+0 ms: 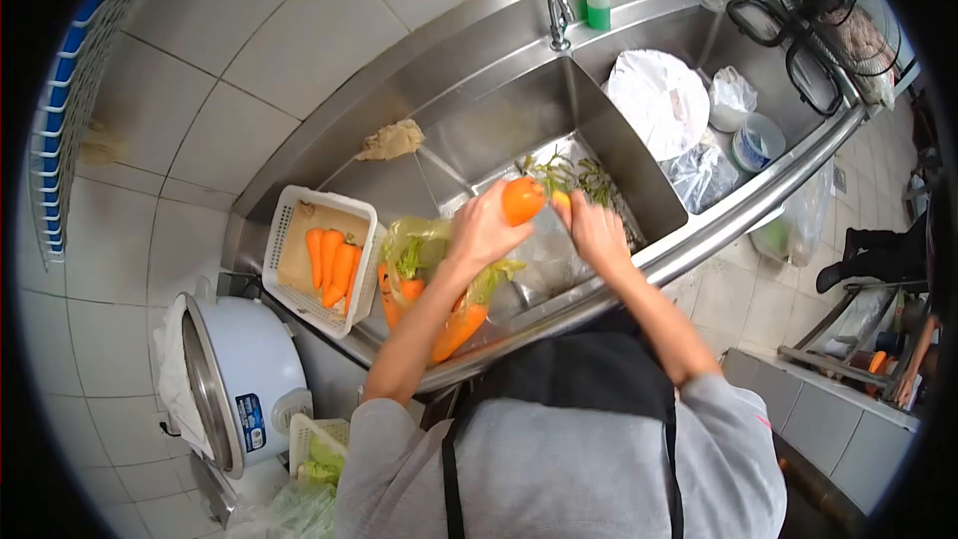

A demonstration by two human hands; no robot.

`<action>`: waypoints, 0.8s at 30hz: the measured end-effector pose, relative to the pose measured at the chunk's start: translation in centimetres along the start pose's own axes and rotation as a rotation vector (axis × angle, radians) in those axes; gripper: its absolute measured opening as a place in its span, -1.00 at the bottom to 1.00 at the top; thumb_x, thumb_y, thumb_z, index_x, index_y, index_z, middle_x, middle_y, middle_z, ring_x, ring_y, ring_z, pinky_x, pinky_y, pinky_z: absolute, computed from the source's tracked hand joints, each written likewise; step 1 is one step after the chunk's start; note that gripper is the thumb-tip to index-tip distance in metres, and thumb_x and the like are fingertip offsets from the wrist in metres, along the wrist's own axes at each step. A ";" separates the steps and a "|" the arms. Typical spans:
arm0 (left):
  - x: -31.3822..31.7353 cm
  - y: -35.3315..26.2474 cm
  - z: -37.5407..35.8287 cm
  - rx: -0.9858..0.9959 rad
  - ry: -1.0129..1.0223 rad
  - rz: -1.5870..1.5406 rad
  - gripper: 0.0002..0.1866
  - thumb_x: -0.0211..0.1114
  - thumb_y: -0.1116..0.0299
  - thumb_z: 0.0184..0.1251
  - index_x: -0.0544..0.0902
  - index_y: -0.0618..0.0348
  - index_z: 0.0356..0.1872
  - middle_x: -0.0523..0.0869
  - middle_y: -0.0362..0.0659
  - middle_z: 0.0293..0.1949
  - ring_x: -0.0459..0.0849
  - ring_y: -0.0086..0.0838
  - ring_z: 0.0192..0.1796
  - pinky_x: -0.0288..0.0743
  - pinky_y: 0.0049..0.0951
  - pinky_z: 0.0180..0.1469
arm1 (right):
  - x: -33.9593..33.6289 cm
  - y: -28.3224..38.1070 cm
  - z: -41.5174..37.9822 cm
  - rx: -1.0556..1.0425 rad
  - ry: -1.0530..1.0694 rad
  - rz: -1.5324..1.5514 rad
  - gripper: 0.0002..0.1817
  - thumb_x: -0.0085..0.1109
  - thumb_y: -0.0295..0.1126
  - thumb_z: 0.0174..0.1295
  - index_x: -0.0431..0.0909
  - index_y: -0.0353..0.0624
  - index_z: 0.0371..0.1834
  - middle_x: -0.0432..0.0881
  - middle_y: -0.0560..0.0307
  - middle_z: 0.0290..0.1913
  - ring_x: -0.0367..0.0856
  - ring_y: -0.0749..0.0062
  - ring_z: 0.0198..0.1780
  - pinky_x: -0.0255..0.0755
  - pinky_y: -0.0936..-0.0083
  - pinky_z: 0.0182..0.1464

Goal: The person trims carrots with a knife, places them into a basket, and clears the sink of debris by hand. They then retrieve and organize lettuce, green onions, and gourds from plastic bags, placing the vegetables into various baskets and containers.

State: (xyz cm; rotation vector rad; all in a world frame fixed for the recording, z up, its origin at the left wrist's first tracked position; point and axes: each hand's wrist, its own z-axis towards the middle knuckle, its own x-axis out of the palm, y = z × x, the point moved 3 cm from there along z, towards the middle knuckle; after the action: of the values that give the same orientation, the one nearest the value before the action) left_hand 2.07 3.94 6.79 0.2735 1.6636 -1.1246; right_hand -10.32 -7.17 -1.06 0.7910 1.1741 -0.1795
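Over the sink basin (509, 110), my left hand (481, 228) is closed around an orange carrot (523, 202), its thick end facing up. Close beside it, my right hand (597, 235) grips a small tool with a yellow part (562, 200); most of it is hidden by the fingers, so its kind does not show. Green stem trimmings (589, 183) lie in the basin below. To the left of my left hand, an open yellowish plastic bag (411, 233) has more carrots (459, 332) and some green tops in and around it.
A white basket (286, 225) with several carrots (332, 262) stands on the left. Further left is a large rice cooker (244, 379). A tap (559, 20) and a green soap bottle (598, 2) line the back. The right basin holds a white round thing (657, 103) and plastic bags.
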 end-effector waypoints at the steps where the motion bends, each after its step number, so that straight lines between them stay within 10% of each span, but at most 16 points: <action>1: 0.1 -0.9 -1.1 0.028 -0.019 -0.089 -0.56 0.31 0.30 -0.24 0.53 0.20 -0.21 0.64 0.08 -0.34 0.61 -0.04 -0.22 0.47 -0.20 -0.16 | 1.0 -0.5 1.2 0.093 0.160 0.089 -0.52 -0.17 0.10 0.25 0.41 -0.15 -0.28 0.54 -0.20 -0.63 0.58 -0.08 -0.48 0.43 0.11 -0.48; 7: -2.9 1.9 -0.8 -0.022 -0.148 -0.254 -0.54 0.36 0.34 -0.22 0.49 0.21 -0.18 0.63 0.04 -0.34 0.62 -0.10 -0.24 0.47 -0.28 -0.16 | -1.9 0.0 1.2 0.180 0.094 0.275 -0.51 -0.21 0.09 0.27 0.40 -0.19 -0.27 0.54 -0.28 -0.55 0.53 -0.24 -0.41 0.36 -0.03 -0.35; 10: -6.6 5.2 -2.6 -0.033 -0.380 -0.384 -0.58 0.37 0.39 -0.05 0.43 0.22 -0.14 0.58 -0.16 -0.31 0.56 -0.49 -0.29 0.45 -0.47 -0.20 | -0.9 -1.1 1.2 0.195 0.115 0.226 -0.49 -0.22 0.10 0.27 0.41 -0.19 -0.29 0.54 -0.30 -0.53 0.52 -0.25 -0.39 0.34 -0.03 -0.33; 16: -17.1 21.2 -7.9 -0.453 -0.629 -0.344 -0.49 0.23 0.27 0.12 0.26 0.23 0.05 0.53 0.01 -0.10 0.52 -0.31 -0.04 0.36 -0.37 0.02 | 0.2 -2.1 -0.5 0.228 0.184 0.189 -0.45 -0.26 0.12 0.28 0.44 -0.21 -0.31 0.54 -0.32 -0.48 0.50 -0.27 -0.34 0.34 -0.01 -0.30; 24: -12.1 32.0 -9.5 -0.405 -0.263 0.065 -0.36 0.34 0.17 0.06 0.32 0.24 0.14 0.43 0.15 0.11 0.43 -0.10 0.14 0.31 -0.28 0.13 | 0.6 -1.0 -0.4 0.215 0.218 0.132 -0.44 -0.23 0.15 0.25 0.45 -0.20 -0.31 0.55 -0.30 -0.48 0.51 -0.27 -0.34 0.34 0.00 -0.30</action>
State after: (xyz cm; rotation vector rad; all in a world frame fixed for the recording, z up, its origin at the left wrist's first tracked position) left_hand 22.14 32.36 -0.15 -0.0773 1.5900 -0.7190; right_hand -10.92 -7.47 -2.14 1.0954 1.3167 -0.1126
